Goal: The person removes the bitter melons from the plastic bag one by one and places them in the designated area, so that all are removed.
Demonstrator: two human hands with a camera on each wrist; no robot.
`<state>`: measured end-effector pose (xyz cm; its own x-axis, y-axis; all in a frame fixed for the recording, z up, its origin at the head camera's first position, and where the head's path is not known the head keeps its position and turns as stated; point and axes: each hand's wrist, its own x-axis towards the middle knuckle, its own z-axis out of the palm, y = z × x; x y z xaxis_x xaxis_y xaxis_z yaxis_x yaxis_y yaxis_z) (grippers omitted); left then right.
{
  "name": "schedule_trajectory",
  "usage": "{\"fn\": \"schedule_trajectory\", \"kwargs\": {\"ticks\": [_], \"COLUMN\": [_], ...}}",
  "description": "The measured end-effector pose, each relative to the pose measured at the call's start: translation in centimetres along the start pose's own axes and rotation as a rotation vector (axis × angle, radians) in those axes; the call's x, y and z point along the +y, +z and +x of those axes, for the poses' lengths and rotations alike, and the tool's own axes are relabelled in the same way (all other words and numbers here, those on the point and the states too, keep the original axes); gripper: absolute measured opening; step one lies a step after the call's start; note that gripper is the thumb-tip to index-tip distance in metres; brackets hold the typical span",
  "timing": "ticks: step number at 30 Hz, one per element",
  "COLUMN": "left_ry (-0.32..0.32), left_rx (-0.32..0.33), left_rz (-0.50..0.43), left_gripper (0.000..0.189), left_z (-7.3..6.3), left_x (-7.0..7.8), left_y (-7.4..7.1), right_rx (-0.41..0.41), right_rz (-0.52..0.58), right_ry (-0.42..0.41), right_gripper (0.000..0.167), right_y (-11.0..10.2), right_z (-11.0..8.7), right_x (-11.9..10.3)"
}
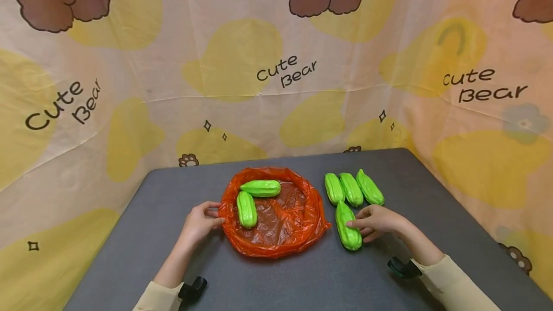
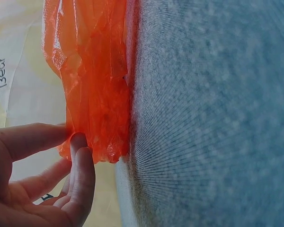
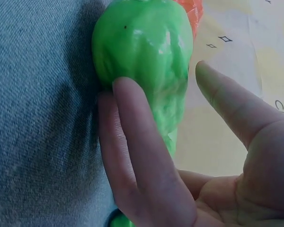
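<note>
An orange-red plastic bag (image 1: 317,234), its rim rolled wide, sits on the grey table. Two bright green, ribbed bitter melons (image 1: 260,188) lie inside it at the left. At the bag's left side, my left hand (image 1: 200,222) pinches the rim between thumb and fingers. My right hand (image 1: 378,222) is around another bitter melon (image 1: 345,220), which lies on the table right of the bag. In the right wrist view its fingers (image 3: 137,113) touch that melon's side, while the thumb stands slightly apart from the surface. The melon's far end is partly hidden there.
Three more bitter melons (image 1: 351,189) lie side by side just behind the one at my right hand. A printed cloth (image 1: 285,119) hangs around the grey table (image 1: 281,284) at the back and sides.
</note>
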<state>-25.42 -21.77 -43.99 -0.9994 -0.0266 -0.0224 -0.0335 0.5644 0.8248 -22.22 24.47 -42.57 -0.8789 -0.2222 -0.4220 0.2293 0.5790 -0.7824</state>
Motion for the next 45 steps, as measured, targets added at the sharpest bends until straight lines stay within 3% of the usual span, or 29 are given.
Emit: {"fn": "schedule_trajectory", "kwargs": {"ticks": [10,15,25,45], "left_ry": [-0.006,-0.007,0.001,0.009], "left_rx": [-0.003,-0.004,-0.005,-0.019], "left_rz": [-0.010,-0.014,-0.034,-0.037], "left_gripper": [0.043,0.044,0.044,0.044], "left_z": [-0.1,-0.1,-0.2,-0.5], "left_x": [-0.2,-0.2,-0.2,-0.3], "left_y": [0.0,-0.1,0.0,0.0], "right_rx": [-0.032,-0.008,0.041,0.046], "right_rz": [-0.026,-0.035,-0.007,-0.002], "right_ry": [-0.021,-0.019,-0.053,-0.145], "right_gripper": [0.058,0.056,0.070,0.063], "right_y": [-0.8,-1.3,-2.4,-1.9], "right_z": [-0.3,-0.4,-0.8,0.5], "right_x": [0.0,-0.4,-1.6,-5.3]}}
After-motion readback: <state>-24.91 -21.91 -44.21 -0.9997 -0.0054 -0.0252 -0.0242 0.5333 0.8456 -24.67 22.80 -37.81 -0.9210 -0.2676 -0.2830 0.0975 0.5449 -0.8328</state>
